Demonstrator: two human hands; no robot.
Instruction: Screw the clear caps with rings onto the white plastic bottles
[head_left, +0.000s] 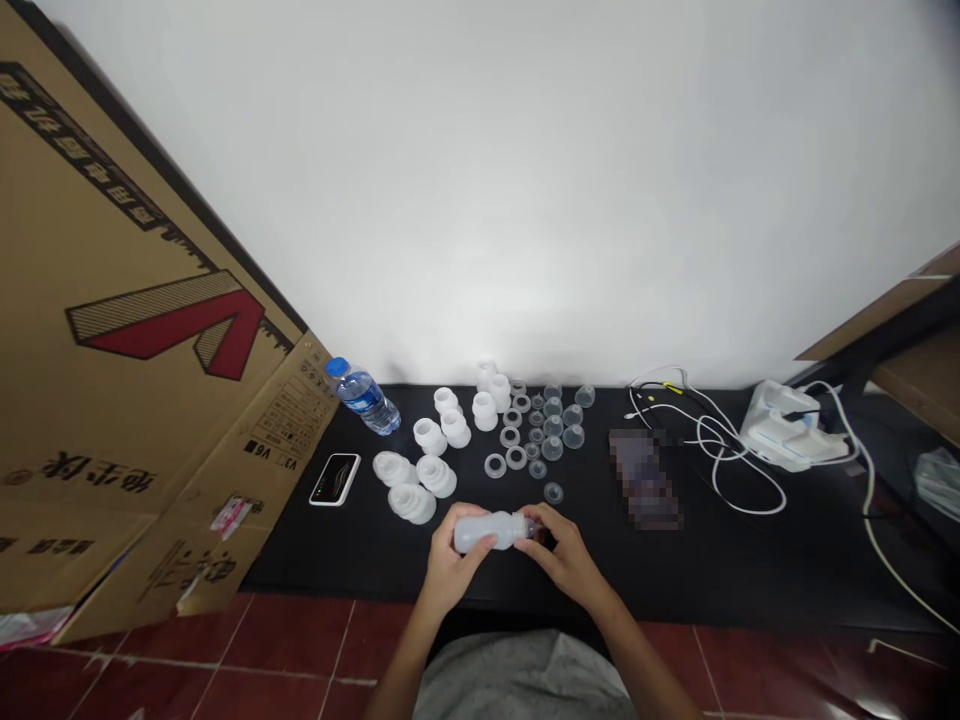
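A translucent white baby bottle (480,532) lies sideways between my hands, low over the black table. My left hand (447,556) is wrapped round its body. At the neck end, my right hand (562,553) pinches the collar and a small dark-looking tip (532,527), partly hidden by the fingers. Ahead are several white bottles (429,437), some with wide open necks. To their right sit several flat white rings (510,437), small clear discs (536,436) and clear domed caps (553,425). One disc (553,492) lies apart, just beyond my right hand.
A water bottle (366,396) and a white-framed device (335,480) are on the left, beside a large cardboard box (150,400). On the right lie a blurred-out phone-like object (645,480), white cables (724,450) and a white charging unit (784,425). A white wall rises behind.
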